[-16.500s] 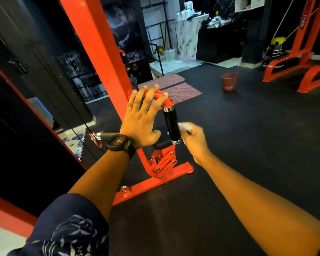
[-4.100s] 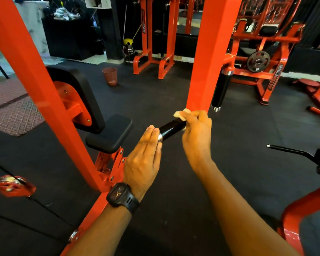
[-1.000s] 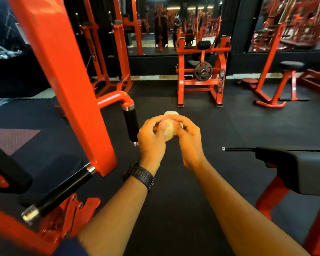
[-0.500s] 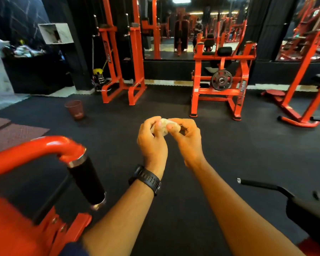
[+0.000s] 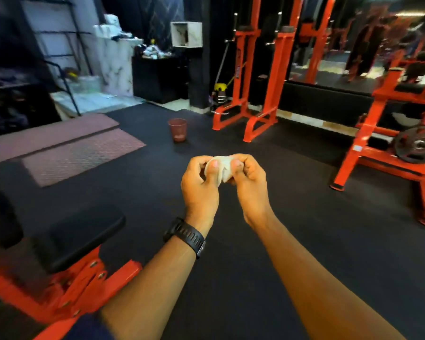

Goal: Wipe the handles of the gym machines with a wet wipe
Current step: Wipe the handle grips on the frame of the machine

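– Gym floor [image 5: 231,253]: black rubber matting, orange machine frames [image 5: 247,94] by the far wall, a small bin [image 5: 177,130] standing well apart in the open. Location of the wet wipe [image 5: 222,169]?

– Off the equipment. It is bunched between the left hand [image 5: 199,185] and the right hand [image 5: 249,187], held out in front above bare matting.

– Grip on each side?

– Left hand, watch [image 5: 187,238] on its wrist, pinches one edge with the thumb on top. Right hand pinches the other edge, fingers curled round it.

– Reason for a two-handed hold?

– My judgement: the wipe is being refolded or turned to bring up a fresh face, which one hand alone cannot do.

– Any handle in contact?

– None. The seat pad [image 5: 79,236] at lower left is the nearest part of a machine, and no grip shows within reach.

– Assessment?

– Likely between machines. The next handle calls for the wipe wrapped round the grip with one hand free to steady it. Risk: a tight wad cleans only a narrow strip.
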Demonstrator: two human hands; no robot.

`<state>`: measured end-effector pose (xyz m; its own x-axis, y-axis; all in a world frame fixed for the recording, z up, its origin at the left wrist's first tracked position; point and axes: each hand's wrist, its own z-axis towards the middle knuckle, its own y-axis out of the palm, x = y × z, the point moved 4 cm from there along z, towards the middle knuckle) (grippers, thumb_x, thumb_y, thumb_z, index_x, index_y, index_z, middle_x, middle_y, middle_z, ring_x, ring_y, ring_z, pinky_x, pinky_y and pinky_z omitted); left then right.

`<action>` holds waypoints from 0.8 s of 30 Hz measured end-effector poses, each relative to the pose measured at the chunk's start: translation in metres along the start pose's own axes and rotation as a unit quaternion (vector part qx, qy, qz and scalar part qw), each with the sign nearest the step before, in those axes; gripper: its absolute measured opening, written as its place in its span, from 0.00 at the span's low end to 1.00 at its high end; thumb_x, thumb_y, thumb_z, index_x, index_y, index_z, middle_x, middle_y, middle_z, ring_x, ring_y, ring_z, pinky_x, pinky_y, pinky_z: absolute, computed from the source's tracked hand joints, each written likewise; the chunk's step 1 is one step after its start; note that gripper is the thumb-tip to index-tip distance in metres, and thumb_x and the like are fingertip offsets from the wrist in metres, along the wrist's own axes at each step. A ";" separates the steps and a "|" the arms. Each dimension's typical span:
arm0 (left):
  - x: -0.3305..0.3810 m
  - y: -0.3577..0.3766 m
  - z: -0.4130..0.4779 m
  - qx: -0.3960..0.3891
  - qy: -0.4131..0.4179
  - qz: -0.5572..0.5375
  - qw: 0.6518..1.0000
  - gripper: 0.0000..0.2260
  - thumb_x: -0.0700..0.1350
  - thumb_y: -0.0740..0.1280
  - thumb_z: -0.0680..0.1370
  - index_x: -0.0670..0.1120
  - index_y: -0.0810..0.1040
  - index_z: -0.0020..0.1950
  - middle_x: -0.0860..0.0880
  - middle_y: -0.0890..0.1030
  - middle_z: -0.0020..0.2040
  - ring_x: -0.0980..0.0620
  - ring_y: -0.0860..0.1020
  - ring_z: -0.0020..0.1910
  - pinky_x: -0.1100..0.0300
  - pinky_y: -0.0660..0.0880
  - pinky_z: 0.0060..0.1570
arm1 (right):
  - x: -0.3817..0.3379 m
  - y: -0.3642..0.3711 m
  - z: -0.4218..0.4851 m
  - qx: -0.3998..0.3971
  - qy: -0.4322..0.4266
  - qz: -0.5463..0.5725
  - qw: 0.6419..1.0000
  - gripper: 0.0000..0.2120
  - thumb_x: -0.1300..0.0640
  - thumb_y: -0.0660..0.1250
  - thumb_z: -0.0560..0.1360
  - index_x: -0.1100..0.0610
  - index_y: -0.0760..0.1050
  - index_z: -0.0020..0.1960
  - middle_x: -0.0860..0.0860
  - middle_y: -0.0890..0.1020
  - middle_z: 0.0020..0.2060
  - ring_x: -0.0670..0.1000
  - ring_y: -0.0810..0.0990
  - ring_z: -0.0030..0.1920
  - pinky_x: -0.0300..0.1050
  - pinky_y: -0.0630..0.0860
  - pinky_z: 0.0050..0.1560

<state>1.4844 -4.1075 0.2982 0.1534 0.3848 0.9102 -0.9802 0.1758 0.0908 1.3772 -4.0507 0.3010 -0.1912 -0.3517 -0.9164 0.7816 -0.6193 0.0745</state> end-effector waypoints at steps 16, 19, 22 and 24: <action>-0.082 -0.035 0.197 0.274 0.026 0.040 0.961 0.05 0.41 0.68 0.81 0.52 0.78 0.48 0.52 0.82 0.46 0.54 0.81 0.46 0.55 0.79 0.48 | 0.093 0.161 0.195 -0.201 0.082 0.125 0.968 0.07 0.63 0.64 0.81 0.61 0.79 0.56 0.57 0.85 0.49 0.52 0.83 0.47 0.46 0.82 0.46; -0.092 -0.063 0.228 0.290 0.028 0.061 0.955 0.03 0.42 0.71 0.79 0.49 0.79 0.52 0.51 0.83 0.47 0.55 0.82 0.46 0.58 0.80 0.47 | 0.108 0.210 0.218 -0.244 0.079 0.145 0.956 0.03 0.63 0.67 0.80 0.61 0.78 0.52 0.55 0.83 0.45 0.51 0.82 0.44 0.48 0.81 0.46; -0.104 -0.098 0.258 0.350 0.047 0.119 0.928 0.05 0.40 0.70 0.79 0.46 0.81 0.54 0.50 0.84 0.48 0.56 0.83 0.47 0.61 0.79 0.47 | 0.120 0.272 0.234 -0.323 0.098 0.175 0.925 0.05 0.65 0.68 0.77 0.59 0.77 0.53 0.54 0.81 0.44 0.47 0.79 0.41 0.42 0.79 0.42; -0.109 -0.120 0.275 0.384 0.057 0.137 0.912 0.05 0.40 0.70 0.80 0.45 0.81 0.55 0.48 0.84 0.49 0.53 0.83 0.48 0.59 0.80 0.47 | 0.127 0.308 0.242 -0.375 0.112 0.189 0.900 0.09 0.63 0.68 0.77 0.56 0.78 0.56 0.52 0.83 0.47 0.45 0.81 0.44 0.40 0.79 0.43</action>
<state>1.5505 -4.4194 0.2995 -0.1408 0.4194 0.8968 -0.7760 -0.6092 0.1631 1.4500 -4.4561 0.3029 0.2326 -0.2348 -0.9438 0.9627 0.1938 0.1890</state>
